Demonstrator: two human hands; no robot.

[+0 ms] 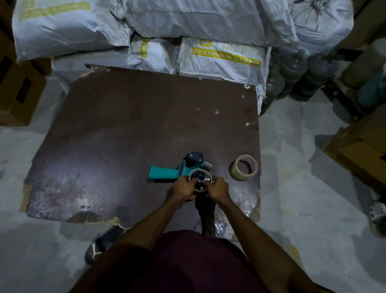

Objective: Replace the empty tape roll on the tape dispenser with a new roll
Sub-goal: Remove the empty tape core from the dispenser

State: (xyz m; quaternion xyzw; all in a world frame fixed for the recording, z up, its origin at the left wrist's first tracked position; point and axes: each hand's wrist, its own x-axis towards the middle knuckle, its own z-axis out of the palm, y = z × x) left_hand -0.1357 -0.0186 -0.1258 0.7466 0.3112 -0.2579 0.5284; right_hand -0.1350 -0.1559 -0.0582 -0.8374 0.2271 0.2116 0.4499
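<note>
A teal and black tape dispenser (176, 169) lies on its side on the brown board (123, 128), handle pointing left. A thin, nearly bare cardboard roll (199, 173) sits on its hub near the board's front right. My left hand (183, 188) grips the roll's left rim, fingers curled at the hub. My right hand (217, 189) grips the roll's right rim. A clear tape roll (243, 167) stands apart on the board, to the right of the dispenser.
White woven sacks (175, 16) are piled behind the board. Cardboard boxes (5, 88) stand at left and right (378, 148). Dark plastic bottles (293, 78) cluster at back right. A sandal (103, 243) lies on the concrete floor by the board's front edge.
</note>
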